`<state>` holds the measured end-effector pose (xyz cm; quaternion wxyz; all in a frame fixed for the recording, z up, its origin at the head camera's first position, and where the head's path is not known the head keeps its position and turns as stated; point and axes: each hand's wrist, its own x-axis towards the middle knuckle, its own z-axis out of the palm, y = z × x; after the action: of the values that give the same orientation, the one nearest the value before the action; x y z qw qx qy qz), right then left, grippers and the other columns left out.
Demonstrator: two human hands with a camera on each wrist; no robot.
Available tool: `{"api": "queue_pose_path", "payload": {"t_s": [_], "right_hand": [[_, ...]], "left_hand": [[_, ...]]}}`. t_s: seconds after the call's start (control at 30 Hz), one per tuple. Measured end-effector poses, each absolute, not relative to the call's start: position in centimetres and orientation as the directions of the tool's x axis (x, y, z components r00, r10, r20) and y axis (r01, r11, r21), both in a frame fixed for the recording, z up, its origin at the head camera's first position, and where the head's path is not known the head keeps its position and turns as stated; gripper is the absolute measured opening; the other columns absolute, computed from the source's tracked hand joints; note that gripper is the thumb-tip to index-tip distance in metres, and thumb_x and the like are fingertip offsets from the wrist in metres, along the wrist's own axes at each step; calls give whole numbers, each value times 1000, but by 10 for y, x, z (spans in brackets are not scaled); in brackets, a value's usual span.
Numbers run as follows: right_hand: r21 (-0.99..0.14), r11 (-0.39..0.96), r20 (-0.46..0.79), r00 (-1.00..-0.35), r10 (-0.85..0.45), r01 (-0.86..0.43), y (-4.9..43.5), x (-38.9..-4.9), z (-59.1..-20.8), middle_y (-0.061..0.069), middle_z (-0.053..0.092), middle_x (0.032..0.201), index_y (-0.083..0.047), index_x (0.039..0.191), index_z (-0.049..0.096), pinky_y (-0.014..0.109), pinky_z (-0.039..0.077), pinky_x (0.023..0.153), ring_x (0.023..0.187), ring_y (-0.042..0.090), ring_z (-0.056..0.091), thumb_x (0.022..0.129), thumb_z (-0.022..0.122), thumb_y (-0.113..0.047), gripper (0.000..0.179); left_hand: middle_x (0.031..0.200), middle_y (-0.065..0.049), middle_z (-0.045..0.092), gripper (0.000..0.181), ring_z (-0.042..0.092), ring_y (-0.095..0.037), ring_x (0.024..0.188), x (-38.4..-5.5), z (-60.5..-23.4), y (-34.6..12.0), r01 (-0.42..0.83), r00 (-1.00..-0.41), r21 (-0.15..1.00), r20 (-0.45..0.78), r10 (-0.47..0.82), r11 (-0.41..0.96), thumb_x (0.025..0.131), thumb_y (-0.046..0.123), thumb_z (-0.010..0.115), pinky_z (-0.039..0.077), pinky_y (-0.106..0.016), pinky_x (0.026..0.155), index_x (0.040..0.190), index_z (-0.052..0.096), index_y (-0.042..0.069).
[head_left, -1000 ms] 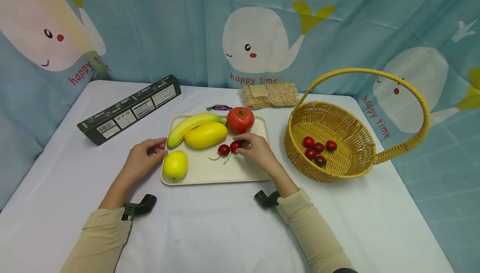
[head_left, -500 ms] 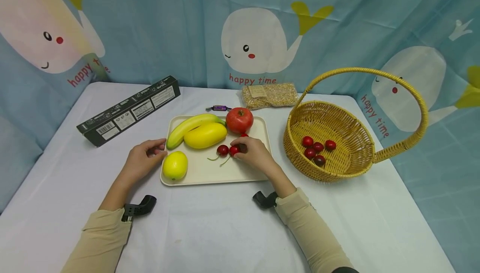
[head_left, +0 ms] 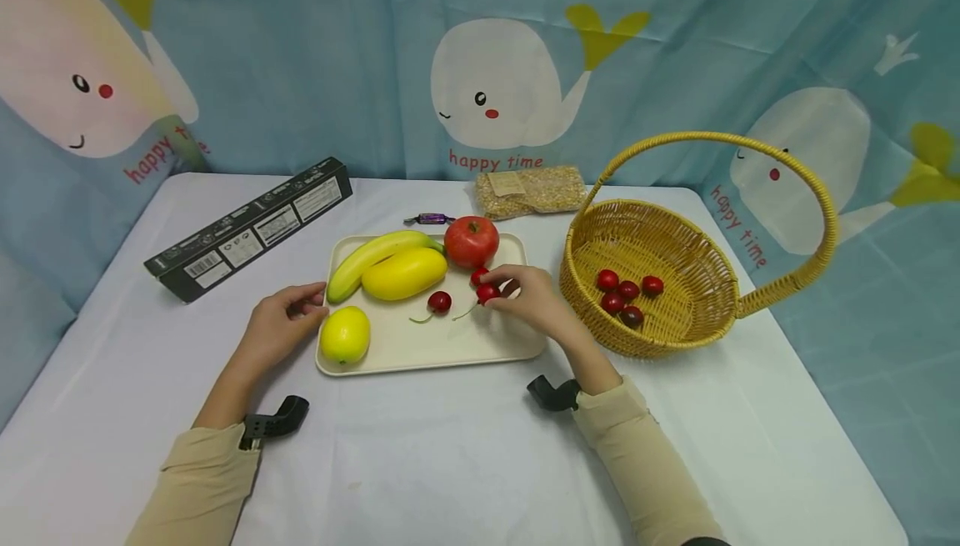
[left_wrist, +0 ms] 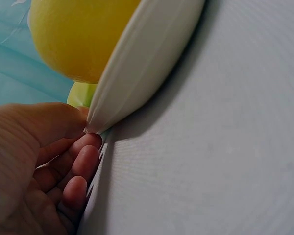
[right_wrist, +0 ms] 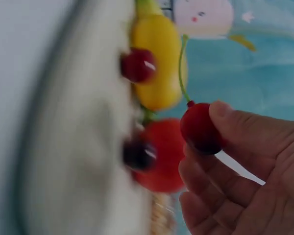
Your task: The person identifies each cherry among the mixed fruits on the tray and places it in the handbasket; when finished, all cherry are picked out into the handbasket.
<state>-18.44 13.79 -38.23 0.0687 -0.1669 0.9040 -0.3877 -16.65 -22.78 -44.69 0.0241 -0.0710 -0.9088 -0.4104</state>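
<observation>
My right hand (head_left: 536,300) pinches a red cherry (right_wrist: 201,128) between thumb and fingers, its green stem sticking out. In the right wrist view it is off the cream tray (right_wrist: 73,147). Two more cherries are on the tray: a dark one (head_left: 439,303) in the middle and another (head_left: 480,277) beside the red pomegranate-like fruit (head_left: 471,242). At the tray's left edge, my left hand (head_left: 281,325) pinches the rim (left_wrist: 95,120), thumb on top and fingertips below. Close to it lie a yellow lemon (head_left: 345,335), a banana (head_left: 378,258) and a yellow mango-like fruit (head_left: 405,273).
Right of the tray stands a yellow wicker basket (head_left: 693,279) with a tall handle, several cherries (head_left: 628,289) inside. Behind are a long black box (head_left: 251,229), a small purple-wrapped candy (head_left: 430,218) and a bag of grains (head_left: 531,192). A blue curtain (head_left: 360,71) backs the table.
My right hand has taken the cherry up and moved slightly right, away from the dark cherry. The cherry beside the red fruit shows more fully. My left hand stays at the tray rim.
</observation>
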Motion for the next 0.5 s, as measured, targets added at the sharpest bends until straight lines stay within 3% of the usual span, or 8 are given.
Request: {"api": "queue_pose_path", "payload": {"t_s": [0.23, 0.5], "right_hand": [[-773, 597, 87, -968, -235, -214, 187, -177, -343, 7, 65, 103, -8, 112, 65, 34, 50, 74, 87, 20, 60, 80, 72, -15, 33], [-779, 620, 105, -994, -18, -94, 256, -174, -340, 12, 60, 113, -9, 119, 61, 25, 50, 69, 94, 25, 57, 84, 68, -28, 40]], "left_hand": [[102, -14, 60, 43, 49, -19, 84, -166, -447, -228, 148, -989, 742, 103, 108, 654, 90, 21, 60, 38, -13, 68, 126, 54, -1], [101, -14, 61, 43, 49, -18, 83, -166, -447, -228, 152, -988, 742, 111, 104, 653, 89, 21, 60, 38, -12, 67, 126, 54, -1]]}}
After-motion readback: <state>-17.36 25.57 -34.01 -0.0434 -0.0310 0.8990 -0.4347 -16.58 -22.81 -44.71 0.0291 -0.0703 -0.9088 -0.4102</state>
